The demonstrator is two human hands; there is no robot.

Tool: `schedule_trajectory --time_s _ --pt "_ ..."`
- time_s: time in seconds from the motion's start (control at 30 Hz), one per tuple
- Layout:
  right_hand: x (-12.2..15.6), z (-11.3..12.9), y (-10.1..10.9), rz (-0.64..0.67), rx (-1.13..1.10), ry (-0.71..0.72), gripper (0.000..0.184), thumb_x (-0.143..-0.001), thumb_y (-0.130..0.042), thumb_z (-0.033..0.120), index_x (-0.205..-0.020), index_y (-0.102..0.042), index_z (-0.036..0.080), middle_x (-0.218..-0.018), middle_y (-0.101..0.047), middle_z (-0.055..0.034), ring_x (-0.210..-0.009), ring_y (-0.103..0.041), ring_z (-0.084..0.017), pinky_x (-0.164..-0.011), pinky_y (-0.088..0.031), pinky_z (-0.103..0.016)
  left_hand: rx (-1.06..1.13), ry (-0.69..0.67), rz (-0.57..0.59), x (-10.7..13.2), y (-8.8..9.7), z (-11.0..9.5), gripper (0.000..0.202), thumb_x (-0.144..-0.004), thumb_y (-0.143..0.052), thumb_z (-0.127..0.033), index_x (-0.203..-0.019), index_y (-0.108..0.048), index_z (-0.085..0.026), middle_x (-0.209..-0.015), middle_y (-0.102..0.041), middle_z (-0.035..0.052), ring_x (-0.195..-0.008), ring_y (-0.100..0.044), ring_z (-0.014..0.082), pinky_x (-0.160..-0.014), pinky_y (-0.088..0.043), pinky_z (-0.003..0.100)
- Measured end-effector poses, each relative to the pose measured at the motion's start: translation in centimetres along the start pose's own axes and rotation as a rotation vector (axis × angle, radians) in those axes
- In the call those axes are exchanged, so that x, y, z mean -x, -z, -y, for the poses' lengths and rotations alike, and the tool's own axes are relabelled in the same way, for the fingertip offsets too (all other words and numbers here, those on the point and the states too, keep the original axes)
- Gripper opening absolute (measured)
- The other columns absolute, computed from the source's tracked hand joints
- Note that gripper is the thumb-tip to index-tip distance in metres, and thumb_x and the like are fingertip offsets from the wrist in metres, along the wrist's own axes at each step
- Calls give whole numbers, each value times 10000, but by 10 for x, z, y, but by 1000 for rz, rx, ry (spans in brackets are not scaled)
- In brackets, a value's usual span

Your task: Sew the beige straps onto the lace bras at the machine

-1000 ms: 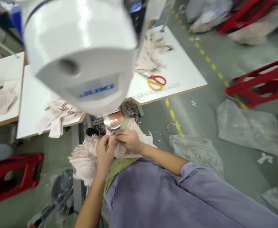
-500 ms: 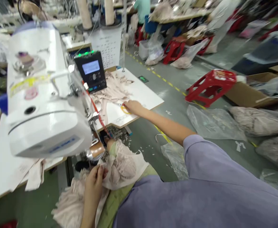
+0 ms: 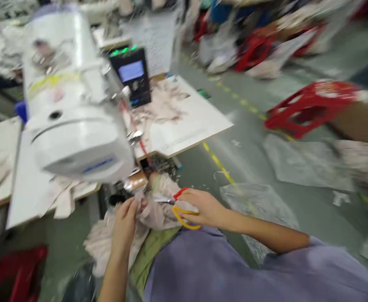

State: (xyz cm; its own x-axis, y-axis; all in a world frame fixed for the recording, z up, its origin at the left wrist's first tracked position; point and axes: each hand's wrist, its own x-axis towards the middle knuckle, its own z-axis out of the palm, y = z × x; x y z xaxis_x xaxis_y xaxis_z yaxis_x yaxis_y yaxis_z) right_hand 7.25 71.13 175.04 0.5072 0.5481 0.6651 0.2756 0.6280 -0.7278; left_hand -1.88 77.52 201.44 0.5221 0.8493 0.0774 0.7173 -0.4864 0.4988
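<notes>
My right hand (image 3: 204,205) grips a pair of scissors (image 3: 185,214) with red and yellow handles. Their blades point left, towards the fabric in front of my lap. With thumb and fingers pinched, my left hand (image 3: 125,218) holds an edge of pale pink fabric (image 3: 159,214) just below the sewing machine (image 3: 83,147). More of this fabric bunches over my lap and hangs down on the left. Motion blur hides whether the blades touch the cloth.
A white worktable (image 3: 187,130) carries pale fabric strips (image 3: 165,100) and a control panel (image 3: 132,75) with a lit screen. A red stool (image 3: 309,105) stands on the floor at right, near clear plastic bags (image 3: 306,163). Another red stool (image 3: 17,268) is at lower left.
My right hand has picked the scissors up from the worktable and brought them down and back to the fabric. My left hand keeps its pinch on the cloth. The whole view has shifted.
</notes>
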Motion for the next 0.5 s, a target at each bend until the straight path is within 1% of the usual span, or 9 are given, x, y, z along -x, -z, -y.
schedule_trajectory --time_s 0.07,0.13,0.23,0.33,0.43,0.5 --pt "-3 5 -11 -18 -3 11 395 -888 -650 397 -1242 -619 227 -1224 -678 -117 -1089 -668 -257 -887 -560 -387 65 59 28 6 0 0 378 -748 -736 -497 -915 -721 -159 -839 -736 66 -691 -624 145 -672 -521 249" --pt "-11 10 -20 -37 3 38 380 -891 -649 378 -1243 -614 238 -1204 -686 -117 -1060 -685 -260 -853 -582 -396 70 68 36 9 1 -2 357 -786 -704 -490 -895 -713 -150 -823 -718 63 -674 -593 128 -670 -499 240" --pt "-24 18 -28 -53 11 93 342 -899 -640 368 -1216 -618 244 -1175 -698 -113 -1043 -694 -265 -830 -599 -413 18 48 65 16 2 -5 332 -852 -641 -480 -904 -702 -158 -829 -710 57 -694 -582 128 -701 -492 250" --pt "-36 21 -31 -50 30 123 347 -904 -635 366 -1221 -612 229 -1169 -703 -118 -1051 -691 -271 -828 -602 -419 -54 6 106 20 2 -6 311 -907 -574 -450 -929 -692 -163 -844 -714 58 -731 -589 141 -741 -494 267" --pt "-44 19 -30 -3 24 136 355 -901 -648 342 -1234 -607 224 -1173 -711 -113 -1060 -692 -265 -834 -594 -392 -161 -41 108 21 2 -7 236 -930 -505 -330 -853 -663 -171 -841 -697 49 -747 -580 148 -727 -477 262" --pt "-45 17 -29 46 -14 112 330 -908 -642 323 -1227 -611 247 -1178 -720 -91 -1040 -701 -248 -802 -588 -358 -205 -47 95 21 2 -8 200 -916 -466 -241 -819 -632 -184 -815 -659 27 -746 -559 145 -706 -452 249"
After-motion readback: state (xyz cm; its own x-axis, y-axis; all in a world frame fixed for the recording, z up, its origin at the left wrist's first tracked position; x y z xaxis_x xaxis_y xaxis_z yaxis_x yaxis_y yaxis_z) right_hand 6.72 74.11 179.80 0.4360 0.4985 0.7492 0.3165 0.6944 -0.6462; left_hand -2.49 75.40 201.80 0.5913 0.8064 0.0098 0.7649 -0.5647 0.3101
